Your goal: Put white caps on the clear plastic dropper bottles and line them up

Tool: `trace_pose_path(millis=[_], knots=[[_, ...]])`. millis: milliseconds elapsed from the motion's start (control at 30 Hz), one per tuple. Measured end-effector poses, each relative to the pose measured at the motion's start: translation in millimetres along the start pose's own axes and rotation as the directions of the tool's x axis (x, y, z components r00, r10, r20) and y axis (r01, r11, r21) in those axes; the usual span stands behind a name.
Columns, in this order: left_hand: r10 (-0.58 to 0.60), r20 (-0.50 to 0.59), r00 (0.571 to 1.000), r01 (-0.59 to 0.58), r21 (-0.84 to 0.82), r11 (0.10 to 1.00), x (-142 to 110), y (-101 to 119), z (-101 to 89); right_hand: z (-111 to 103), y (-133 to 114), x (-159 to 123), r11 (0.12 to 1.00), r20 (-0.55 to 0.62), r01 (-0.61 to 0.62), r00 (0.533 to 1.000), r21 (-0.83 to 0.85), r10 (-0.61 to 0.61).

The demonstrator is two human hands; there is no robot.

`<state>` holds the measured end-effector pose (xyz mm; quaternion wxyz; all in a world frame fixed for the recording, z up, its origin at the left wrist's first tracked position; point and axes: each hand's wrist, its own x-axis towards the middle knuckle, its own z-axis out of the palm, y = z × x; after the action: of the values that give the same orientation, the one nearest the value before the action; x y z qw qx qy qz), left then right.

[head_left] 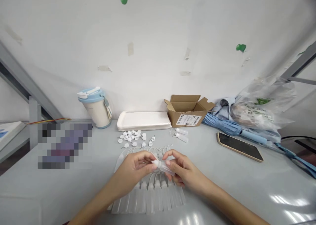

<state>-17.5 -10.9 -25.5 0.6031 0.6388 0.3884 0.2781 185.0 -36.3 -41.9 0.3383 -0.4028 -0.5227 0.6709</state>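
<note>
The work in hand looks well along but unfinished: many small translucent squeeze bottles (pixel 150 200), with white tops and thin curved tails, lie side by side on the grey bench (pixel 204 159) at the lower centre of the frame, with another row partly hidden behind the hands. One more, the held bottle (pixel 168 168), is just above these rows; the left hand (pixel 135 165) has its fingers nearly closed in a pinch on the white tip, while the right hand (pixel 186 170) has its fingers curled around the clear body, thumb on top. Whether that tip is fully seated cannot be told. Judging by the loose white caps (pixel 129 139) scattered left of centre, roughly twenty, a good share of capping may be left; two separate bottles (pixel 182 137) lie in front of the open cardboard box (pixel 189 116). As for writing, the white shipping label (pixel 189 120) on that box carries dark print and what looks like a barcode, too small to read. The strap on the blue-lidded tumbler (pixel 97 113) bears lettering that is not legible, and the green print on the plastic bag (pixel 249 114) at the right cannot be made out.
</note>
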Motion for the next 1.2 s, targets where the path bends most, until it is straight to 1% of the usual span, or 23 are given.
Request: trace_pose_path(millis=[133,300,500,667,800,867,1067,1200], knots=[[-0.006,0.039,0.999,0.004,0.062,0.998,-1,2,1.8,-2,-2,0,0.998,-0.007,0.008,1.000,-0.061,-0.009],[-0.015,0.030,0.999,0.012,0.098,0.995,-4,5,4.1,-2,-3,0,0.997,-0.025,-0.012,1.000,-0.082,0.010],[-0.053,0.005,0.999,0.051,0.174,0.983,-3,0,7.9,0,-4,-2,0.995,-0.006,-0.022,1.000,-0.101,0.021],[-0.054,0.041,0.998,0.049,0.105,0.993,-4,1,9.3,2,-7,-4,0.993,-0.030,-0.056,0.998,-0.102,0.054],[0.027,0.026,0.999,-0.030,0.115,0.993,-6,3,8.4,2,-6,-3,0.994,-0.031,-0.107,0.994,-0.035,0.106],[0.049,0.027,0.998,-0.052,0.130,0.990,-6,2,8.5,2,-4,-2,0.993,-0.020,-0.115,0.993,-0.006,0.115],[-0.008,0.060,0.998,0.001,0.114,0.994,-7,1,9.5,3,1,-3,0.993,0.000,-0.118,0.993,0.019,0.118],[-0.007,0.086,0.996,0.000,0.073,0.997,-7,2,9.6,5,3,-2,0.996,0.010,-0.088,0.996,0.014,0.088]])
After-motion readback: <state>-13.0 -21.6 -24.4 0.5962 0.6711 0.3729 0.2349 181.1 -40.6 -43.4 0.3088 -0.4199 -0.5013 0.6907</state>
